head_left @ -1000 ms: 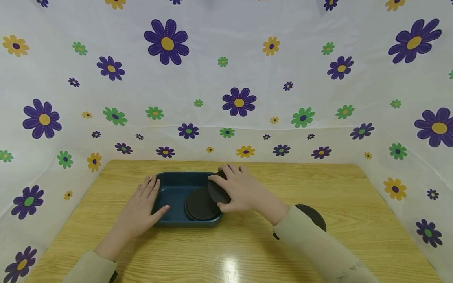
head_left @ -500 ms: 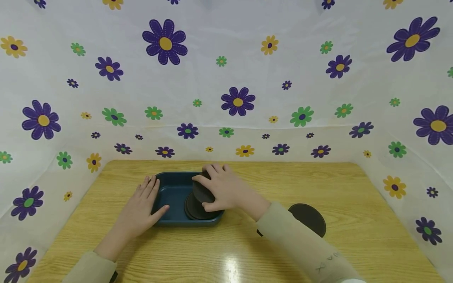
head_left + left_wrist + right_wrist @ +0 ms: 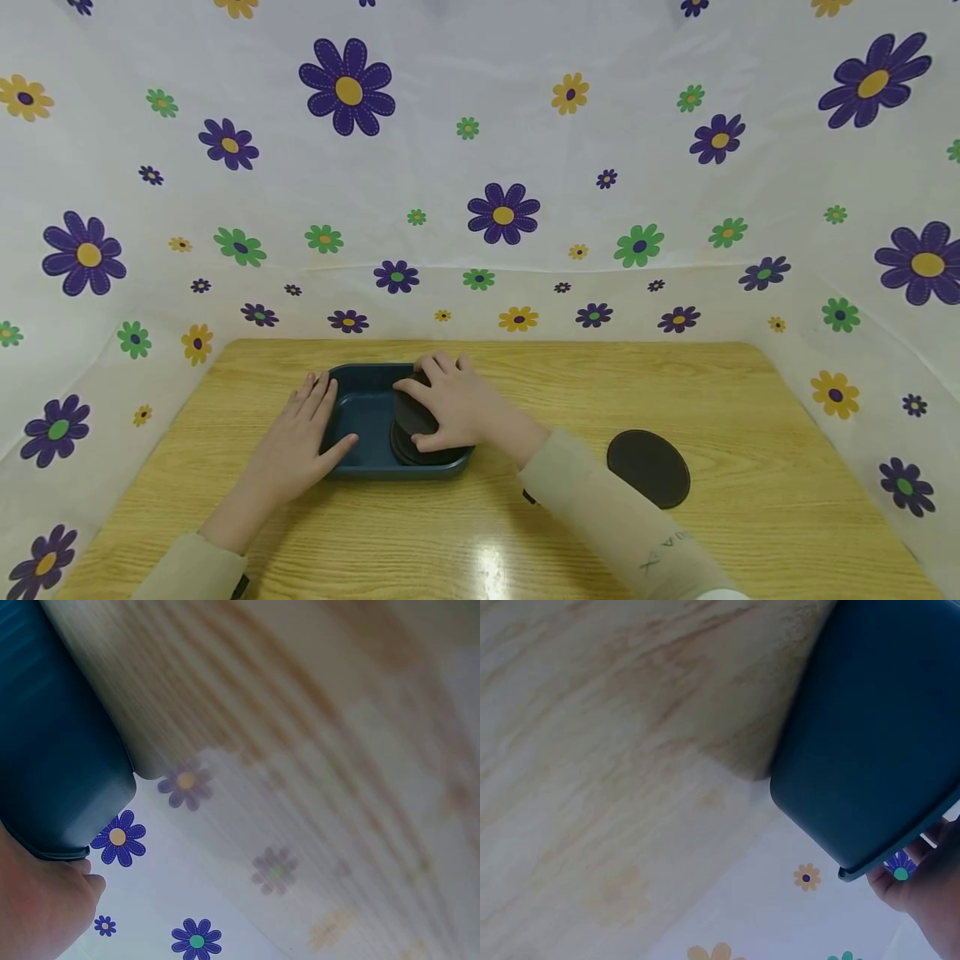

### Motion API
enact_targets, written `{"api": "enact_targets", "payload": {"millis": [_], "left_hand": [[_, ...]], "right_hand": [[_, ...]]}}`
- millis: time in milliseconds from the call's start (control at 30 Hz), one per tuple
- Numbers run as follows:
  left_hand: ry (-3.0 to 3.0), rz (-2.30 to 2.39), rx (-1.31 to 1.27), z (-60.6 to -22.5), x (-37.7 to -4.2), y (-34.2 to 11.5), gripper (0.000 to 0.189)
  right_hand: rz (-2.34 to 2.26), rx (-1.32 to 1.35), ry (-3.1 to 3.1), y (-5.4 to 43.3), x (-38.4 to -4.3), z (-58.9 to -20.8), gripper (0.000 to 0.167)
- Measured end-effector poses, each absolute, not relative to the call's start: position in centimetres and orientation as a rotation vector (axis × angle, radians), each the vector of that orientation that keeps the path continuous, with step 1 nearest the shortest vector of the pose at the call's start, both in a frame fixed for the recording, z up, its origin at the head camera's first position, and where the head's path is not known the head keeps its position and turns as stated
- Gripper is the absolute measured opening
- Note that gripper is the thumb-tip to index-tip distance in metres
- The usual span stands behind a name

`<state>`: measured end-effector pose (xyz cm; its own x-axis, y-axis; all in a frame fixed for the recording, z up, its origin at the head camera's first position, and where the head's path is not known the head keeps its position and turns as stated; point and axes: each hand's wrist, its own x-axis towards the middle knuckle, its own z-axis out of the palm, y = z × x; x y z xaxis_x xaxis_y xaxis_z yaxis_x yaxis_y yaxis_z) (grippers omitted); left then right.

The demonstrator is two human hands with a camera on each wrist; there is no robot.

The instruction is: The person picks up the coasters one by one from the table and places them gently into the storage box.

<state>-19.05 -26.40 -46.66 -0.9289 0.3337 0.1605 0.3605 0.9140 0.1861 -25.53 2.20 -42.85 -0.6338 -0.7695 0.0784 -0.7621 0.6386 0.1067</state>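
A dark teal rectangular bin [image 3: 375, 473] stands on the table, left of centre. My left hand [image 3: 292, 446] rests along its left rim, fingers straight and thumb reaching over the inside. Over the bin's right half, my right hand [image 3: 462, 410] grips a round black coaster [image 3: 408, 414] by its edge, tilted above similar black discs [image 3: 400, 448] stacked inside. My right fingers hide part of that stack. Both wrist views show the outer wall of the bin [image 3: 67, 742], with the right hand [image 3: 930, 892] at the rim in the right one.
Another black coaster [image 3: 648, 468] lies flat on the wood-grain table [image 3: 570, 533], beside my right forearm. A white cloth [image 3: 652, 108] printed with flowers hangs behind the table and along both sides.
My right hand has moved left with its coaster, from the bin's right rim to over the stack. More of the coaster on the table shows. The left hand stays put.
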Motion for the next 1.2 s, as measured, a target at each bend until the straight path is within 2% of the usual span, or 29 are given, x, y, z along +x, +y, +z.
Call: {"api": "enact_targets", "payload": {"millis": [633,1200], "left_hand": [[-2.975,-0.33,-0.523,-46.6,-18.9,-26.4,0.093],[-2.967,-0.331,-0.531,-46.6,-19.0,-26.4,0.092]], "right_hand": [[-0.112,1.291,-2.815,1.8,-25.4,-44.3,0.074],[-0.066,1.312,-2.779,2.6,-24.9,-43.5,0.067]]}}
